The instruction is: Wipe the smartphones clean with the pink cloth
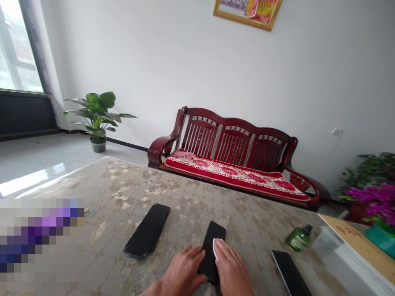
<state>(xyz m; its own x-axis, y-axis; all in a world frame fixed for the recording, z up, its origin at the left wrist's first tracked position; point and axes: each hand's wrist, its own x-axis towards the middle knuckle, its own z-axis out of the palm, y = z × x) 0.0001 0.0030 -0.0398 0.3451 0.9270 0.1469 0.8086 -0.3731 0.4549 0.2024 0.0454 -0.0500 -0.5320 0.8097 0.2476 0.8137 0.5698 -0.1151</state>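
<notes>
A black smartphone (209,258) lies flat on the table in front of me, its dark screen facing up. At its left edge, my left hand (184,269) grips it with thumb and fingers. My right hand (232,267) presses a small white wipe (214,248) onto the screen's right side; most of the wipe is hidden under the fingers. Another black smartphone (148,231) rests to the left of my hands, apart from them. To the right, a third dark phone (291,273) is partly cut off by the bottom of the view.
A green bottle (298,238) with a black cap stands at the right, beside a box (354,246) and purple flowers (375,201). The table (108,213) has a patterned cover. Beyond it are a red-cushioned wooden bench (234,168) and a potted plant (98,144).
</notes>
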